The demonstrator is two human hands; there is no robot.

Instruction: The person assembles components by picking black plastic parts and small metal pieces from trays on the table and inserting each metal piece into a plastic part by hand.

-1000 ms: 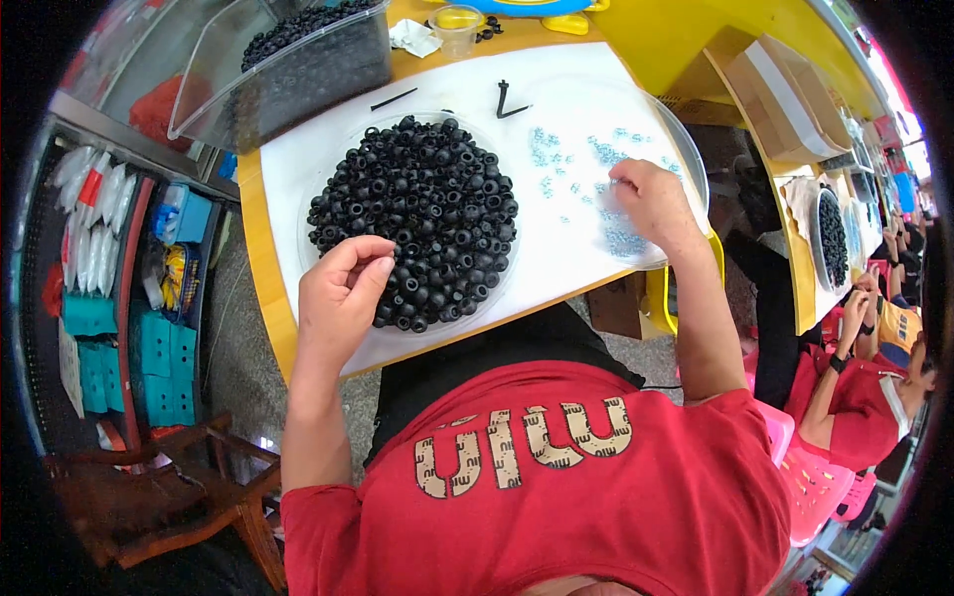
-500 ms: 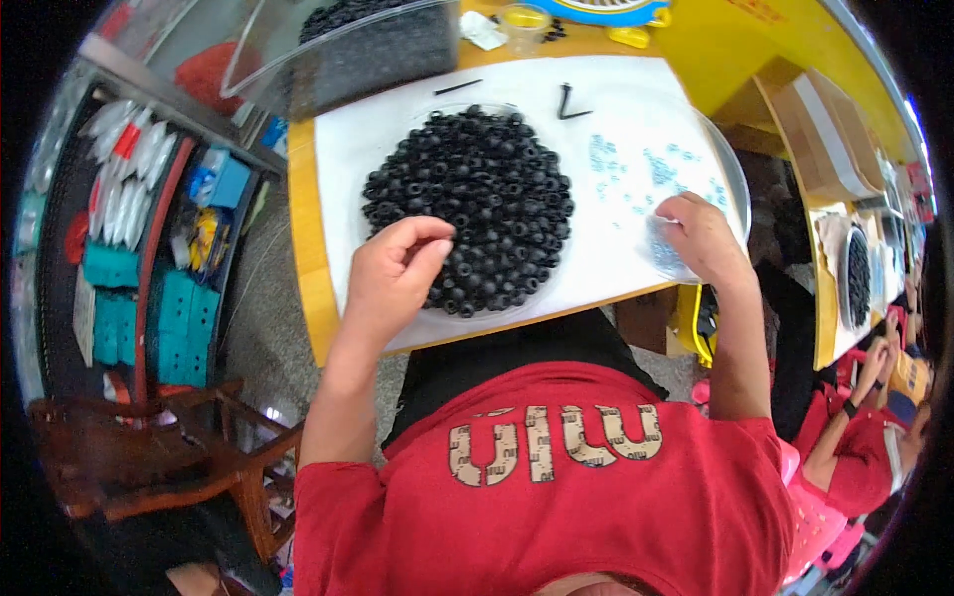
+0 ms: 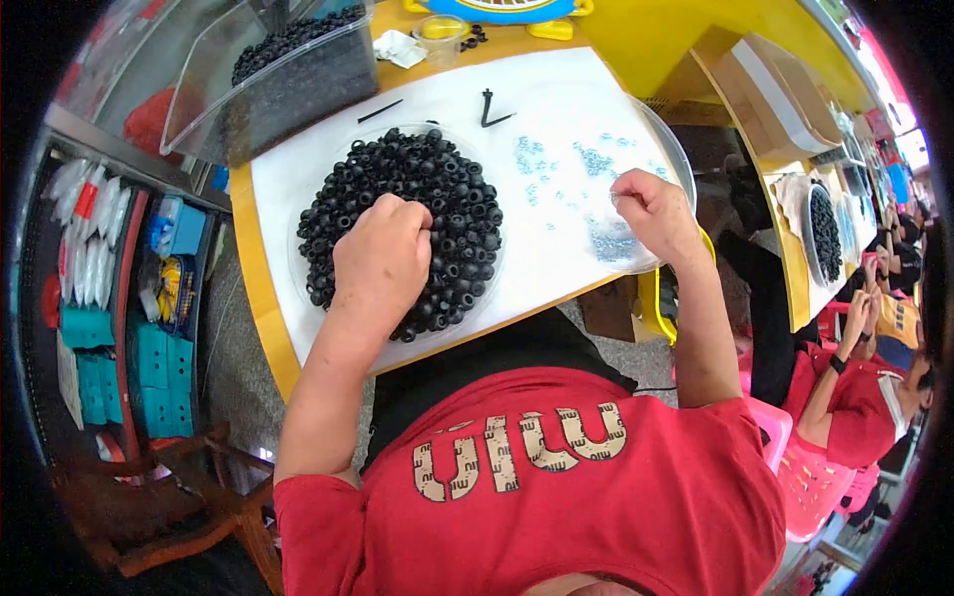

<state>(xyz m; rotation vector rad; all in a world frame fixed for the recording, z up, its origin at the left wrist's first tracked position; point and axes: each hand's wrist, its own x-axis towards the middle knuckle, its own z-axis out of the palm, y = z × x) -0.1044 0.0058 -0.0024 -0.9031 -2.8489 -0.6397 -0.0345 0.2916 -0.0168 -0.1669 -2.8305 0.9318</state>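
My left hand lies palm down on a round heap of small black ring-shaped parts spread over a white sheet; its fingers curl into the heap, and what they grip is hidden. My right hand rests at the right of the sheet with fingertips pinched over scattered tiny pale blue parts. What the pinch holds is too small to tell. The blue parts lie partly on a clear round plate.
A clear bin of more black rings stands at the back left. Two thin black pieces lie beyond the heap. Shelves with blue boxes are at the left. Another person in red sits at the right by a tray of black parts.
My left hand moved from the heap's near left edge onto the heap. My right hand stayed over the blue parts. The view shifted slightly.
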